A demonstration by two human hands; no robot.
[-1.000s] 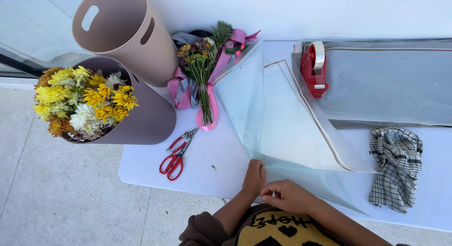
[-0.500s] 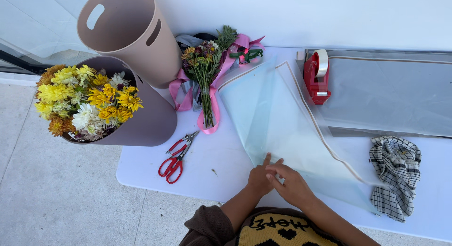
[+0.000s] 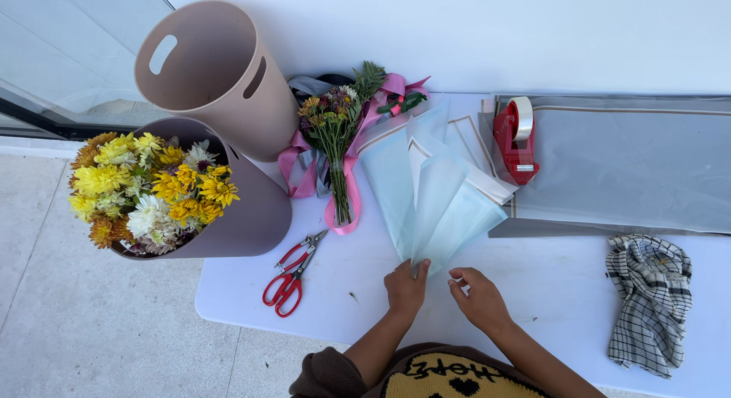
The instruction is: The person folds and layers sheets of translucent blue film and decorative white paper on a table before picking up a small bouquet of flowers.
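Left hand: Your left hand [image 3: 406,286], lower centre of the frame, pinches the gathered bottom point of the wrapping sheet [image 3: 430,192], fingers curled onto it.
Right hand: Your right hand [image 3: 480,295], just right of the left, holds nothing; its fingers are loosely curled with the tips near the sheet's point. Contact cannot be told.
Wrapping sheet, place: It lies on the white table [image 3: 556,291] at frame centre, fanning up and away from your hands toward the tape dispenser [image 3: 516,139].
Wrapping sheet, look: Pale blue, translucent, folded into overlapping cone-like pleats with a thin dark border line along the upper edges.
Risk, pleats: The pleats appear held only at the pinch. If you loosen it, the folds will likely spring apart.
Risk, creasing: The film looks thin. A hard press at the point may leave a lasting crease or a tear.
Left of hands: Red-handled scissors [image 3: 289,272].
Centre, above: A small bouquet [image 3: 335,132] on pink ribbon.
Left of frame: A flower-filled bucket [image 3: 259,208] and an empty one [image 3: 221,71].
Right of frame: A checked cloth [image 3: 647,299] and grey sheets [image 3: 624,162].
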